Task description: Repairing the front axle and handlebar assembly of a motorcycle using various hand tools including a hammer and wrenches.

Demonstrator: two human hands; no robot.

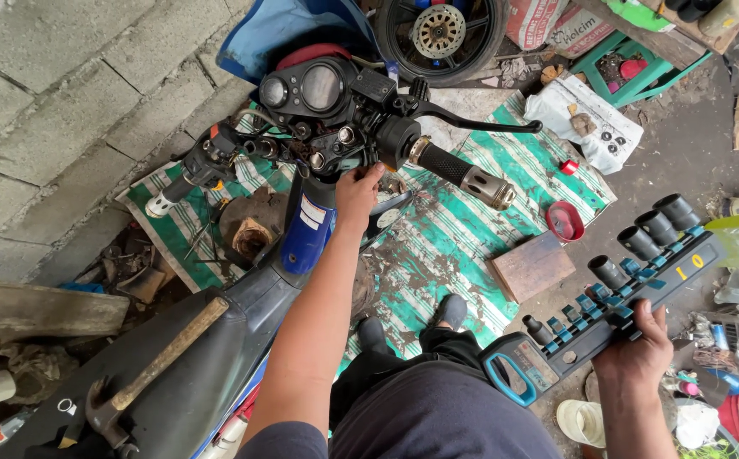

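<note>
Two hands out: left hand (358, 194) stretched forward, fingers pressed at the motorcycle handlebar (335, 127) centre, grip unclear. Right hand (637, 344) low, fingers clenched around a dark socket rail (608, 306) with upright black sockets

left arm: bare, stretched from bottom centre up to frame centre
left hand (358, 194): palm down, fingers curled forward, closed or not unclear
right hand (636, 350): lower right, fingers clamped round something, forearm straight down to bottom edge
</note>
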